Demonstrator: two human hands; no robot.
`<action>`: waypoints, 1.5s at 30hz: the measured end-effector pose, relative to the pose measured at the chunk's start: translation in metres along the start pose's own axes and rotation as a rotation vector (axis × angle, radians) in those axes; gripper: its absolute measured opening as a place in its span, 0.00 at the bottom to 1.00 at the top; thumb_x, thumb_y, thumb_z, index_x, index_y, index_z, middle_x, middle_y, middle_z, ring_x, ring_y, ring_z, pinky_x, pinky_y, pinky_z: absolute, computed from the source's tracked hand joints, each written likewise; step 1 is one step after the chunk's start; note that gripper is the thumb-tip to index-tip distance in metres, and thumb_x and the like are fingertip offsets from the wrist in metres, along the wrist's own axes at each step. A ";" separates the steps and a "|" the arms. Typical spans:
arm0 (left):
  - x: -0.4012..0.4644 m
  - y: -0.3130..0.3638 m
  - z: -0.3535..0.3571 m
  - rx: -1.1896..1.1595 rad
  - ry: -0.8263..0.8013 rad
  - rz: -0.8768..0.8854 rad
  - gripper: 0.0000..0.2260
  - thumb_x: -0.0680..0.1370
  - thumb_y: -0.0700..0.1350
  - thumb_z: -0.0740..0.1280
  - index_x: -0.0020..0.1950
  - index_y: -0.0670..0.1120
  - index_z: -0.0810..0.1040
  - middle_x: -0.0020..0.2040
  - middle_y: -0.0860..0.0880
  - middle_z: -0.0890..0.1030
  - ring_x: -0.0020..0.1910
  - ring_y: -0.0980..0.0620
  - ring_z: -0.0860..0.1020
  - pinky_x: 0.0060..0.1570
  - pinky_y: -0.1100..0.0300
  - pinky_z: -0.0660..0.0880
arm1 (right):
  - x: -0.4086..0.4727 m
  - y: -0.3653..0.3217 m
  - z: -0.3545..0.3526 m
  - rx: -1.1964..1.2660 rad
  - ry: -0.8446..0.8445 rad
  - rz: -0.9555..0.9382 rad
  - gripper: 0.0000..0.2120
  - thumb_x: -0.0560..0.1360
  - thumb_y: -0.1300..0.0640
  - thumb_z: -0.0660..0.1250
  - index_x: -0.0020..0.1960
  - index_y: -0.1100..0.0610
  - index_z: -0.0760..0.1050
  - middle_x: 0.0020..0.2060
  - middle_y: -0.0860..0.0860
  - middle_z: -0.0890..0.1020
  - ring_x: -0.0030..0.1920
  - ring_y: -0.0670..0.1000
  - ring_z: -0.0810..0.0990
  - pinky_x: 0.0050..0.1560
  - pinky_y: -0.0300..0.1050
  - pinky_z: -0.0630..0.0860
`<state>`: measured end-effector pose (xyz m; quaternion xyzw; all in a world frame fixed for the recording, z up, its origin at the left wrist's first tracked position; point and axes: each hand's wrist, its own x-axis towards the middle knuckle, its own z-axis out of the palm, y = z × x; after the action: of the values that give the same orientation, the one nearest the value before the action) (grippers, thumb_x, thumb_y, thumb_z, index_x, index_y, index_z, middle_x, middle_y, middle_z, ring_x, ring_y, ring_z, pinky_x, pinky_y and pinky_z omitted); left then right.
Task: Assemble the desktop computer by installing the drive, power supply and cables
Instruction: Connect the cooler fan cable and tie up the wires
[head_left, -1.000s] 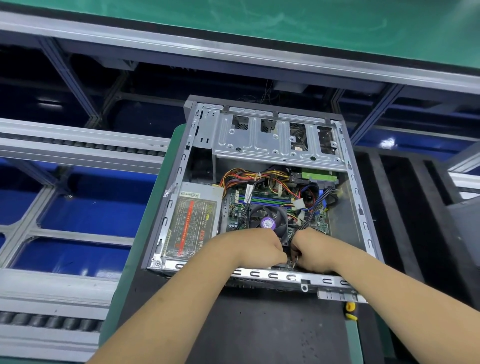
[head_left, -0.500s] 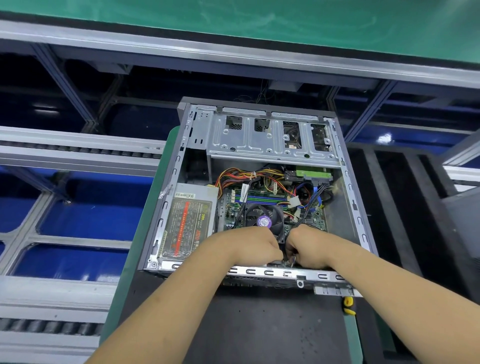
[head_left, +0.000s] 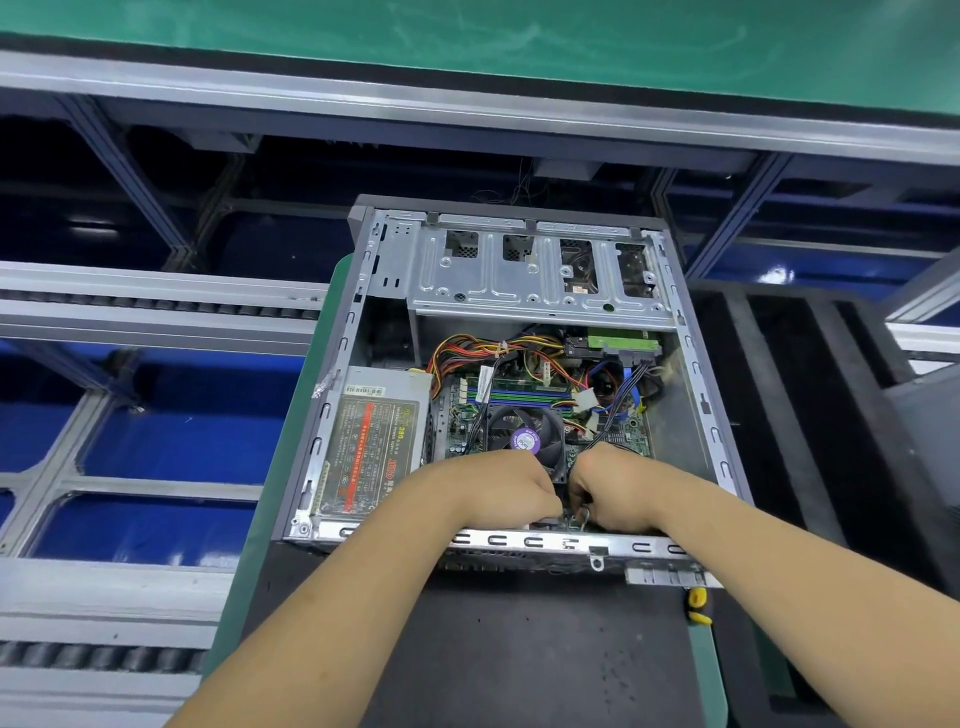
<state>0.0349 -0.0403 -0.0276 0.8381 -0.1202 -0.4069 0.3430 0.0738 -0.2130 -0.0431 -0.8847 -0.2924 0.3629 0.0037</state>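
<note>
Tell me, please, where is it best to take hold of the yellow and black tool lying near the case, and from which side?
Only the yellow and black handle of the tool shows, just past the near right corner of the computer case. Probably pinch that handle with the right hand, coming from above: the rest is out of sight.

Open case floor (head_left: 675, 415) right of the fan (head_left: 524, 434); cables (head_left: 519, 353) crowd the middle.

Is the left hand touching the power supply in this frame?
Apart. The head view shows the left hand down at the case's near edge by the fan, with a strip of open case between it and the power supply.
</note>
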 end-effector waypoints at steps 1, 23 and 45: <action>0.001 0.000 0.000 0.005 -0.002 0.001 0.04 0.74 0.49 0.60 0.41 0.51 0.72 0.40 0.47 0.69 0.39 0.51 0.63 0.41 0.51 0.60 | 0.001 0.001 0.001 -0.010 -0.008 -0.001 0.10 0.73 0.67 0.65 0.47 0.59 0.84 0.39 0.56 0.82 0.37 0.55 0.74 0.36 0.41 0.70; -0.002 0.003 -0.001 0.005 -0.009 0.005 0.06 0.76 0.47 0.60 0.41 0.48 0.72 0.40 0.45 0.69 0.39 0.50 0.63 0.41 0.51 0.61 | 0.002 0.001 0.002 -0.071 -0.005 0.027 0.06 0.73 0.65 0.65 0.38 0.61 0.78 0.34 0.58 0.78 0.35 0.55 0.71 0.34 0.44 0.68; -0.012 0.010 -0.003 -0.013 0.009 -0.011 0.12 0.77 0.45 0.61 0.35 0.45 0.65 0.30 0.48 0.60 0.33 0.48 0.57 0.38 0.51 0.57 | 0.001 -0.002 0.001 -0.044 -0.013 0.062 0.05 0.72 0.66 0.64 0.41 0.64 0.79 0.38 0.61 0.81 0.34 0.53 0.69 0.32 0.43 0.66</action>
<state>0.0301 -0.0400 -0.0121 0.8381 -0.1117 -0.4059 0.3468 0.0726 -0.2117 -0.0439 -0.8909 -0.2728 0.3620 -0.0289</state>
